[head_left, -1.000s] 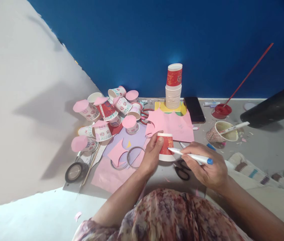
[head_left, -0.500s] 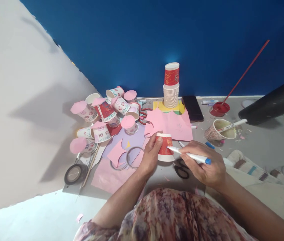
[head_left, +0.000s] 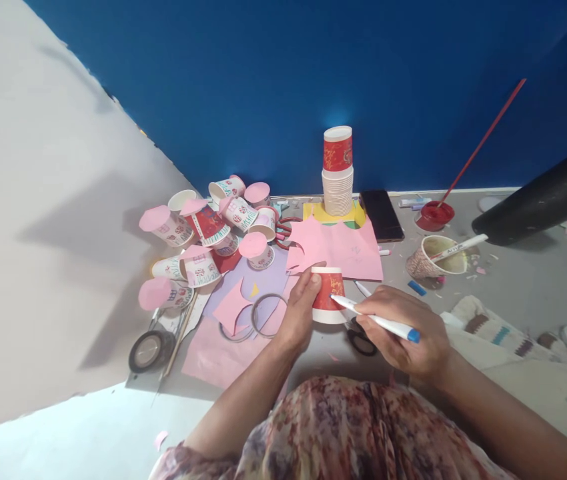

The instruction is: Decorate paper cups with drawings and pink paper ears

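Observation:
My left hand [head_left: 301,308] is closed around the left side of a red and white paper cup [head_left: 327,305], held upside down with its rim toward me. In my right hand [head_left: 408,333] is a white marker [head_left: 381,321] with a blue end. Its tip is at the cup's red side, seemingly touching it. Beneath my hands lie black-handled scissors [head_left: 362,340], partly hidden by the right hand. Just beyond the cup is a sheet of pink paper [head_left: 336,247] with scalloped cut-outs.
Several decorated paper cups [head_left: 203,267] with pink paper tops crowd the left. A cup stack [head_left: 337,190] stands at the back beside a phone [head_left: 382,215]. Right of these are a red pot [head_left: 434,217], a patterned cup [head_left: 421,263] and a black cylinder [head_left: 538,197]. Black tape [head_left: 146,352] lies at left.
The marker tip has shifted slightly left and down across the cup's red side. The cup is still in my left hand, and the view has turned slightly.

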A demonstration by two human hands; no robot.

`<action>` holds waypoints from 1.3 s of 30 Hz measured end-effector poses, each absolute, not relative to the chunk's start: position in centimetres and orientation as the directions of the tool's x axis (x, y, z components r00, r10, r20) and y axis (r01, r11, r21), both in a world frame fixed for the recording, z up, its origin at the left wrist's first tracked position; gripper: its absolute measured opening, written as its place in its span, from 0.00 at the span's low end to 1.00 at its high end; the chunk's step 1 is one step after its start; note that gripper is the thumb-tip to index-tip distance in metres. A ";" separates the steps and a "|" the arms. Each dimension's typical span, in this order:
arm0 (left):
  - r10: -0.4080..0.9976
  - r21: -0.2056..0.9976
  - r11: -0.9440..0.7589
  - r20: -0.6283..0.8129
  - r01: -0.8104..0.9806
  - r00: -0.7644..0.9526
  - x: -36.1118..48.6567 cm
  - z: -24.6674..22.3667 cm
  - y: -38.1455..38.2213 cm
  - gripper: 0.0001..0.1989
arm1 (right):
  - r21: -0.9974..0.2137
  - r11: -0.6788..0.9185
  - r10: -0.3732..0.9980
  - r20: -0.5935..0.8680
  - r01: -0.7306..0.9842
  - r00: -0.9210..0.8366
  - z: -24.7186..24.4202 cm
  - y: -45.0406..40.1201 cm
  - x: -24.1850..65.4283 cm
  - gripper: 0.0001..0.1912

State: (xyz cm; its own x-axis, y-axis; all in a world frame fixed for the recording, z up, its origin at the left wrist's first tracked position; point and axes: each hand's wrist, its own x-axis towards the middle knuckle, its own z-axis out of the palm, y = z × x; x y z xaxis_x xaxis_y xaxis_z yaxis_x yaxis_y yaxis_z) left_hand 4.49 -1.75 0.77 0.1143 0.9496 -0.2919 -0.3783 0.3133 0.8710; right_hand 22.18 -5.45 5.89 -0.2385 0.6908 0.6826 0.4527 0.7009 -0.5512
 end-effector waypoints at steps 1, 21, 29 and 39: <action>0.949 0.867 0.314 -0.291 -0.388 0.119 4.5 0.8 -1.8 0.30 | -0.545 0.704 0.688 0.682 0.456 -0.248 5.8 -5.4 22.2 0.09; 0.901 0.694 0.434 -0.353 -0.575 0.253 4.7 -0.5 -2.0 0.32 | -0.496 0.627 0.688 0.714 0.600 -0.128 5.8 -5.9 22.4 0.09; 0.845 0.601 0.534 -0.403 -0.594 0.352 5.0 -0.5 -2.2 0.28 | -0.517 0.640 0.696 0.704 0.568 -0.143 5.8 -5.9 22.4 0.08; 0.822 0.575 0.567 -0.436 -0.590 0.366 4.5 -0.2 -2.3 0.24 | -0.534 0.583 0.721 0.687 0.612 -0.087 5.7 -6.4 22.8 0.08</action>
